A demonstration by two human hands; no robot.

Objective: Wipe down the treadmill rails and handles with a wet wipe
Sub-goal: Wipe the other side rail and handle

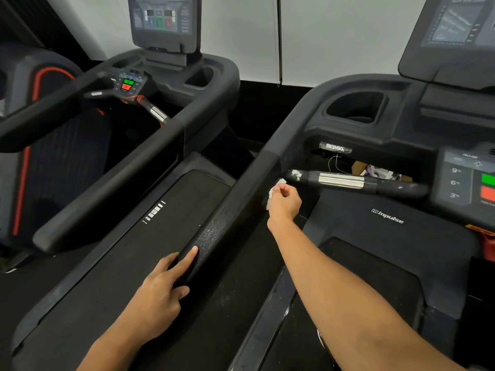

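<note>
Evidently the wet wipe (271, 195) is limp and light; right hand (284, 203) pinches it bunched, fingers curled. Left hand (163, 285) rests straight-fingered on the rail (235, 199).

Dim room, bright white wall (334, 36); wide-angle edge bending; consoles blurred.
</note>
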